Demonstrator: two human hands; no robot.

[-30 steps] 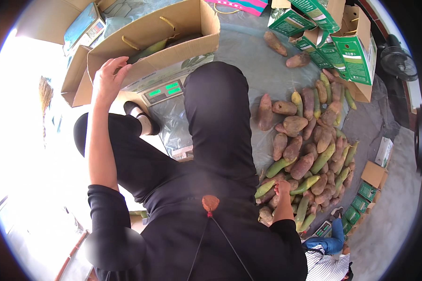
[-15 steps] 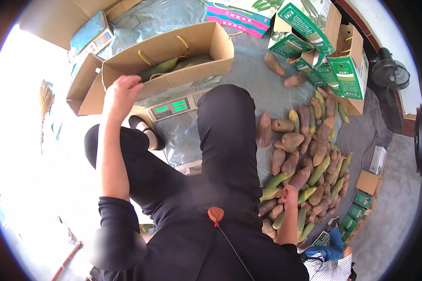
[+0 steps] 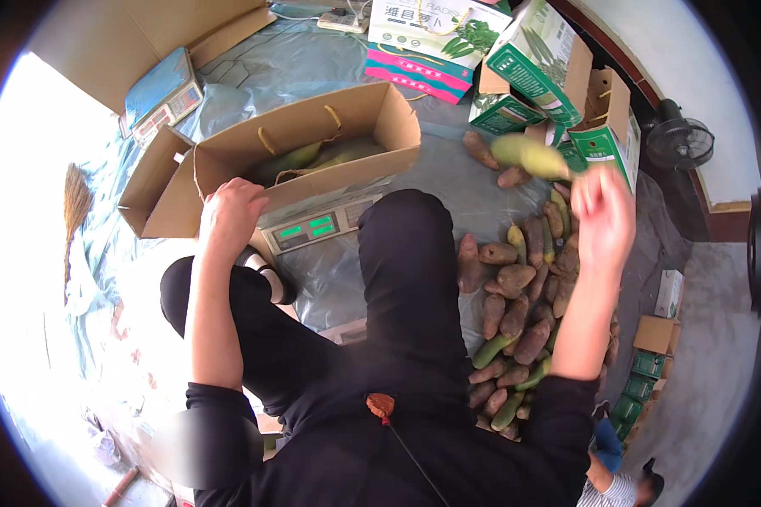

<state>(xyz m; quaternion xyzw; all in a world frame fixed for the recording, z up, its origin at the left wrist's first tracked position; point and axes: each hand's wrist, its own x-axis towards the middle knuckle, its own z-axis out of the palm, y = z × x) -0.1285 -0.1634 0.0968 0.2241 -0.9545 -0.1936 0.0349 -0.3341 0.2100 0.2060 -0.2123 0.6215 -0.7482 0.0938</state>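
Note:
With its fingers curled at the near rim of an open cardboard box (image 3: 338,179), my left hand (image 3: 231,211) holds the box near its left end. Inside lie long green radishes (image 3: 300,159) beside a yellow cord handle. The box rests on a digital scale (image 3: 320,226) with lit green displays. Out to the right, my right hand (image 3: 602,211) is raised and closed around one end of a yellow-green radish (image 3: 528,157), both blurred by motion. Below that hand spreads a pile of radishes (image 3: 513,277), some green, many brown with soil, partly hidden by my forearm.
Green-and-white cartons (image 3: 537,63) stand at the far right, near a black fan (image 3: 681,139). A pink-and-blue box (image 3: 418,72) is at the back. Another scale (image 3: 165,93) sits far left, above a straw broom (image 3: 77,203). Part of another person (image 3: 609,486) shows lower right.
My right hand has risen from the pile, moving forward and right with a radish in it. My left hand has come down onto the box's near rim. The view has shifted slightly.

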